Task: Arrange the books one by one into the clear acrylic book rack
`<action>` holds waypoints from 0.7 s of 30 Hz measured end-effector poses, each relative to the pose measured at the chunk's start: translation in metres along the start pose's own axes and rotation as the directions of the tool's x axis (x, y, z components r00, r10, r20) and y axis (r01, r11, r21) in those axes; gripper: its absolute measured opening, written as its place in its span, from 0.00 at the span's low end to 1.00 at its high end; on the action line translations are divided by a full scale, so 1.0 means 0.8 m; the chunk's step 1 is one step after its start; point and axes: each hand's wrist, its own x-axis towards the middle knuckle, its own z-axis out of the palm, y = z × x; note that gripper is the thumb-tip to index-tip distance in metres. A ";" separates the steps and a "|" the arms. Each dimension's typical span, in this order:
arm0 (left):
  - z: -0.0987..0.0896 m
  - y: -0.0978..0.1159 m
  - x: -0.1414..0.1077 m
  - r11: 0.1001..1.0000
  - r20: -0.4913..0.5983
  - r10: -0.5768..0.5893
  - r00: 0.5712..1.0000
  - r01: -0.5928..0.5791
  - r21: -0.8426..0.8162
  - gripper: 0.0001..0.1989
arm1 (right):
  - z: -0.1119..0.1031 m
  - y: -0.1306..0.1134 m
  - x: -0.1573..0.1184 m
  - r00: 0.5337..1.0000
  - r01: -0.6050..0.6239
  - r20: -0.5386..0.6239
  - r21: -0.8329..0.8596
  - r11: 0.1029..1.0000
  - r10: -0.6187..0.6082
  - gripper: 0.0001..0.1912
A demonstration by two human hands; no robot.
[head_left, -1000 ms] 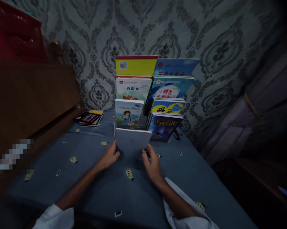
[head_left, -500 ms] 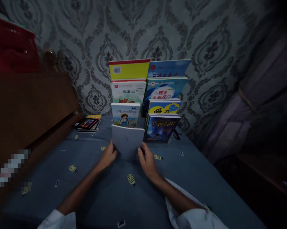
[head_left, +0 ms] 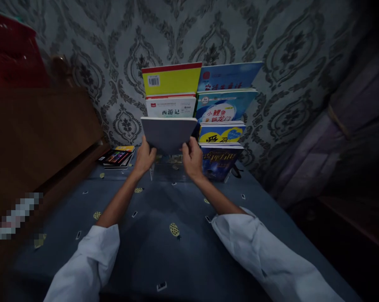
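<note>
Between my two hands a thin book with a plain grey cover (head_left: 168,134) is held upright by its lower side edges. My left hand (head_left: 144,157) grips its left edge, and my right hand (head_left: 193,158) grips its right edge. Behind it stand a white book (head_left: 170,108) and a yellow book with a red top band (head_left: 173,82). A clear stand (head_left: 167,173) shows in part below the grey book. Close to my right hand, on the right, are a dark blue book (head_left: 222,161), a yellow-and-blue book (head_left: 220,133), a teal book (head_left: 225,105) and a blue book (head_left: 230,76).
A small pile of books (head_left: 117,157) lies at the back left on the blue patterned cloth (head_left: 139,260). A brown wooden headboard (head_left: 41,134) runs along the left, with a red bag (head_left: 13,54) above it. Patterned wallpaper (head_left: 120,84) is behind, and a curtain (head_left: 346,121) hangs right.
Both hands have raised the grey book and moved it forward, toward the rows. It now covers the book with the girl on its cover, and the clear stand shows beneath it.
</note>
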 end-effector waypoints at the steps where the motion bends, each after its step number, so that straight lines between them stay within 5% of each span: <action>1: -0.001 -0.001 0.007 1.000 -0.004 0.025 1.000 -0.025 0.018 0.25 | 0.002 0.002 0.009 1.000 0.017 -0.014 -0.005 1.000 -0.018 0.12; 8: 0.010 -0.021 0.012 0.987 -0.031 0.121 0.992 -0.117 0.110 0.21 | 0.017 0.034 0.024 0.995 0.081 -0.051 -0.013 0.997 -0.081 0.12; 14: 0.023 -0.035 0.001 0.978 -0.066 0.076 0.995 -0.062 0.198 0.09 | 0.025 0.064 0.010 1.000 0.011 -0.023 -0.089 0.996 -0.013 0.14; 21: 0.032 -0.041 -0.008 0.956 -0.114 0.061 0.992 -0.025 0.291 0.09 | 0.027 0.072 -0.003 0.998 0.054 -0.009 -0.230 0.972 -0.058 0.16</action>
